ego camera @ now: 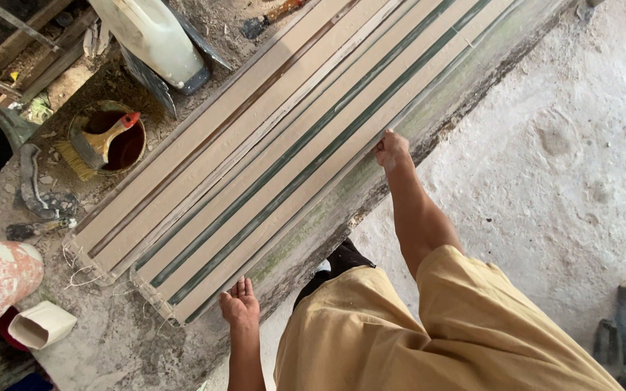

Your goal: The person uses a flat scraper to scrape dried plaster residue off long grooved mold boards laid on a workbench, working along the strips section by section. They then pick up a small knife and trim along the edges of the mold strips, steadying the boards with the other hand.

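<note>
The bundle of long tan slats (284,152) lay on the dusty concrete surface (132,340), its long axis running from the near-left corner up toward the far right. The right hand (391,150) gripped the bundle's near edge, fingers curled over an outer slat. The left hand (239,304) rested open, fingers spread, touching the bundle's near-left end. Beyond the far edge stood a paint can (121,145) with a brush (99,147) across it.

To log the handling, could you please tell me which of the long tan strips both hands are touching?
The outermost strip, at the stack's edge nearest the person: the right hand presses its far part, the left hand its near end.
</note>
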